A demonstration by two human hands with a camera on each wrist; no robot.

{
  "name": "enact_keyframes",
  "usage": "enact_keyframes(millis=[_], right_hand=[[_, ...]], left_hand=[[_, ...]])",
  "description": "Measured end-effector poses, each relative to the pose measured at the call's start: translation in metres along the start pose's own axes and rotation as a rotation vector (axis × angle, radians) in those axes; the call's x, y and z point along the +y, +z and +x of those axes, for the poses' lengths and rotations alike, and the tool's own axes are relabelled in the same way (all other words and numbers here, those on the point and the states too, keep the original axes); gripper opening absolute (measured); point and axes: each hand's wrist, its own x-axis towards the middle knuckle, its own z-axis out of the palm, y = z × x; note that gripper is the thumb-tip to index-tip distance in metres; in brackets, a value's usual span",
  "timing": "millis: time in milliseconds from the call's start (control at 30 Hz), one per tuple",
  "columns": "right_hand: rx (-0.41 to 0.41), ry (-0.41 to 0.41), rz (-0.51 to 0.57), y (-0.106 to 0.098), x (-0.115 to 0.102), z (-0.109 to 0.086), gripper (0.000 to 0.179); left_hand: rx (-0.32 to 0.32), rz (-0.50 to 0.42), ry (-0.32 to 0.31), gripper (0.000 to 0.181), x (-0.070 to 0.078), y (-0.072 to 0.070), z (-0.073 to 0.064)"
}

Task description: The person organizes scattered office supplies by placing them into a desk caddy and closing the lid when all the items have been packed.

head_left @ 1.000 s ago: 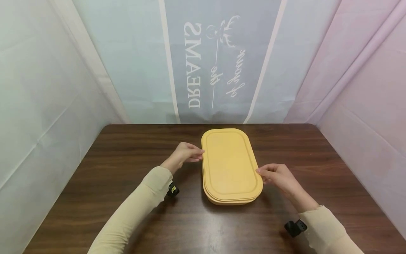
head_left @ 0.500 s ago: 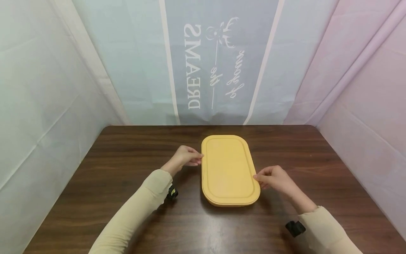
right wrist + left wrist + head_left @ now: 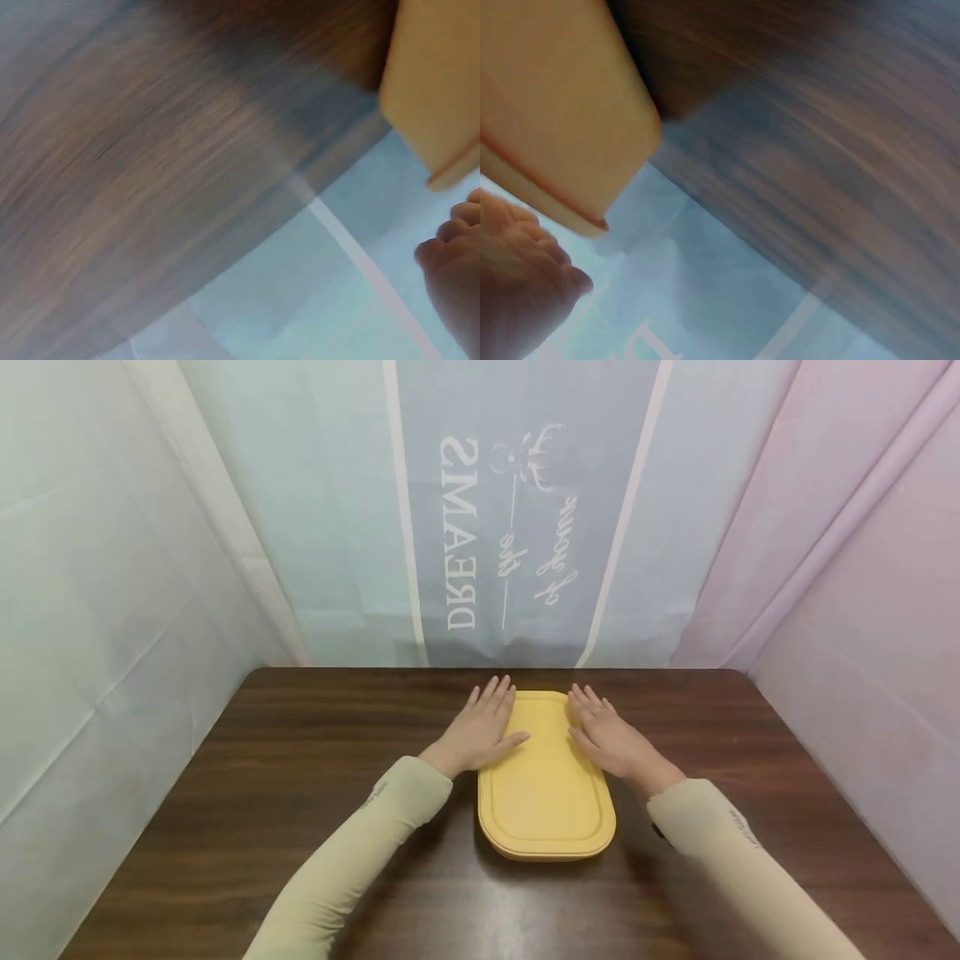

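A yellow rectangular food container with rounded corners stands on the table, its lid on top and seated evenly around the rim. My left hand lies flat over the lid's left long edge, fingers straight toward the far end, thumb on the top. Across from it, my right hand rests over the right long edge with its fingers straight as well. In the left wrist view the container's side wall shows beneath the lid edge, with fingers beside it. The right wrist view shows the opposite wall and fingertips near the lid's rim.
The dark wood table runs back to a grey-blue cloth with mirrored white lettering. Pale curtains hang along the left and right sides.
Both hands have let go of the lid's side edges and moved to its far half, now lying flat on it. The lid, earlier slightly askew, now sits aligned on the container.
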Motion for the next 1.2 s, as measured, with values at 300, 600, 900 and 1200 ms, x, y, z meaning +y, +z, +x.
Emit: enact_keyframes(millis=[300, 600, 900, 1200], right_hand=[[0.007, -0.006, -0.044, 0.013, 0.001, 0.015, 0.058], [0.020, 0.002, -0.042, 0.015, 0.003, 0.010, 0.059], [0.056, -0.113, -0.049, 0.016, -0.014, -0.034, 0.059], [0.099, -0.168, -0.100, 0.025, -0.030, -0.078, 0.067]], left_hand=[[-0.052, -0.007, 0.013, 0.081, 0.002, 0.007, 0.003], [-0.067, -0.009, -0.011, 0.080, 0.003, 0.009, 0.003], [-0.029, 0.043, 0.024, 0.082, 0.024, 0.008, -0.045], [-0.005, 0.079, 0.040, 0.086, 0.052, 0.010, -0.081]])
